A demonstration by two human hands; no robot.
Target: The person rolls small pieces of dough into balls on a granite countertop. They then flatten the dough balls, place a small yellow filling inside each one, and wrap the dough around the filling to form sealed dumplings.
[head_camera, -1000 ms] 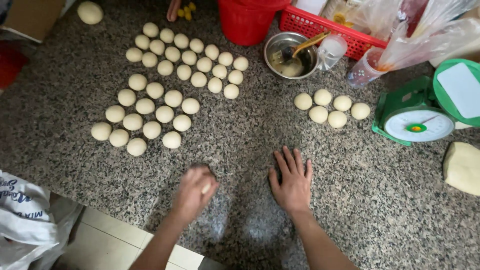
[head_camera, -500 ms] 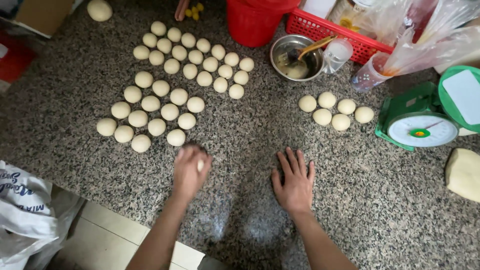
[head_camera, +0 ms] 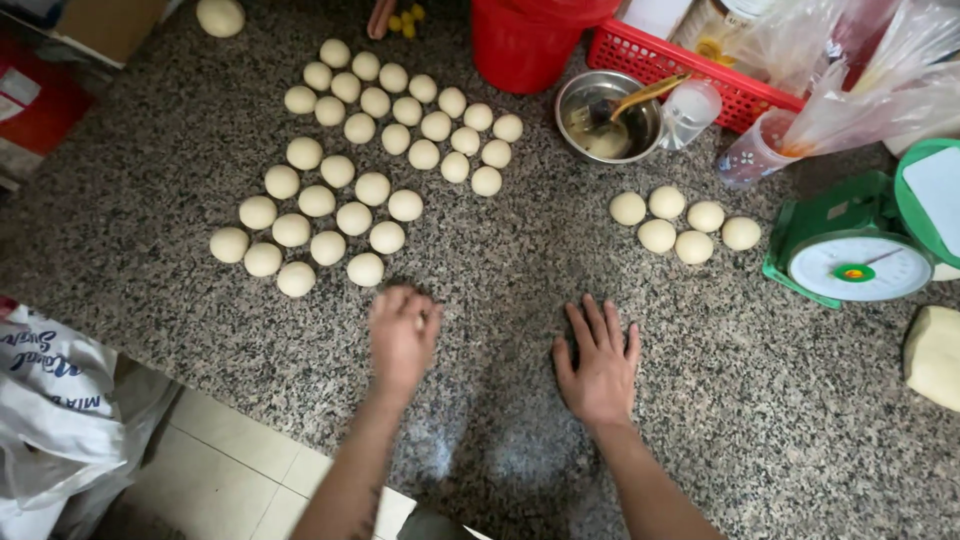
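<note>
Dough balls are lying in rows on the speckled granite bench (head_camera: 180, 130), and the left hand (head_camera: 402, 335) is hovering just below the nearest one, the end ball (head_camera: 365, 269) of the lower cluster. Its fingers (head_camera: 425, 310) are curling loosely downward together; whether a dough piece is sitting under the palm cannot be told, since the hand is blurring and covering that spot. The right hand (head_camera: 598, 360) is resting flat on the bench, well apart from any dough, fingers slightly spread and pressing nothing. A smaller group of six balls (head_camera: 680, 222) is sitting near the green kitchen scale (head_camera: 855, 255), with a steel bowl (head_camera: 608, 115), a red bucket (head_camera: 530, 40) and a red basket (head_camera: 720, 75) lining the far edge. A large uncut dough lump (head_camera: 935, 355) is lying at the right margin. Judgement on technique: rolling here is likely going best with a cupped palm, light downward pressure and small circles, and each finished ball is sitting best just beside its row without touching neighbours.
</note>
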